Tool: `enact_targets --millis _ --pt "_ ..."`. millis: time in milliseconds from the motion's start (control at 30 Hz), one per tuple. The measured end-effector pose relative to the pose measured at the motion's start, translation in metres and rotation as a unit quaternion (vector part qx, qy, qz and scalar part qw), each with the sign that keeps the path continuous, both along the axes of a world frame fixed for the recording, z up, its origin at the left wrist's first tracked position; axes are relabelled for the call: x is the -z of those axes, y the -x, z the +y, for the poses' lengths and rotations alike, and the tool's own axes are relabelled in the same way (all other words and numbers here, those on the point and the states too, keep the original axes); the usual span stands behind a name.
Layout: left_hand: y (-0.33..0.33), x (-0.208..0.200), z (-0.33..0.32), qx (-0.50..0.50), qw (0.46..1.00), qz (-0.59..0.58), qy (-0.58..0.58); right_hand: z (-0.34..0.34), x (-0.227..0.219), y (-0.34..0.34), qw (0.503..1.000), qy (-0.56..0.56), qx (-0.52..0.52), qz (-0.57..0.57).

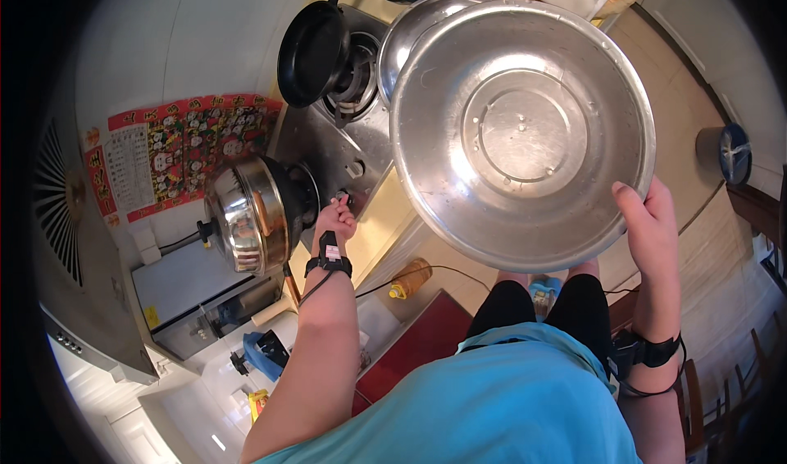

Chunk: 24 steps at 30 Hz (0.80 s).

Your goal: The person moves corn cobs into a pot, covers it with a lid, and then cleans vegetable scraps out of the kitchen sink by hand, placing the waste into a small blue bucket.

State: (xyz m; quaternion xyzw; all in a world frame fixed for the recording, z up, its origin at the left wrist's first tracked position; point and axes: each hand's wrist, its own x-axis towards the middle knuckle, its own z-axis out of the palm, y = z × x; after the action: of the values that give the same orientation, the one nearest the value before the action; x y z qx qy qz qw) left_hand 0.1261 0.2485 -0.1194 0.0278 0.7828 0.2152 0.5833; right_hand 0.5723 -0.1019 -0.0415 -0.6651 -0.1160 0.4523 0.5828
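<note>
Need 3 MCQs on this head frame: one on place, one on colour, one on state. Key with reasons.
1. Where is the left hand?
A. at the stove knob
B. on the frying pan
C. on the bottle

2. What colour is the frying pan?
A. red
B. black
C. white

3. How is the big steel basin held?
A. flat on the stove
B. upside down on the floor
C. lifted by its rim in the right hand

Key: 1 A, fingers meet the knob at the stove front; 2 B, it shows dark all over; 3 C, right thumb hooks over the rim, the basin's inside faces the camera.
</note>
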Motion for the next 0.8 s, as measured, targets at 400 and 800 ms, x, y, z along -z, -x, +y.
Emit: enact_targets --millis 400,800 --pt "0.006 0.004 -0.004 0.036 0.999 -0.012 -0.026 0.006 0.007 0.010 1.000 -0.003 0.004 0.005" --pt "0.001 -0.001 -0.013 -0.025 0.998 -0.046 -0.038 0.005 -0.001 0.008 0.999 0.001 0.000 -0.033"
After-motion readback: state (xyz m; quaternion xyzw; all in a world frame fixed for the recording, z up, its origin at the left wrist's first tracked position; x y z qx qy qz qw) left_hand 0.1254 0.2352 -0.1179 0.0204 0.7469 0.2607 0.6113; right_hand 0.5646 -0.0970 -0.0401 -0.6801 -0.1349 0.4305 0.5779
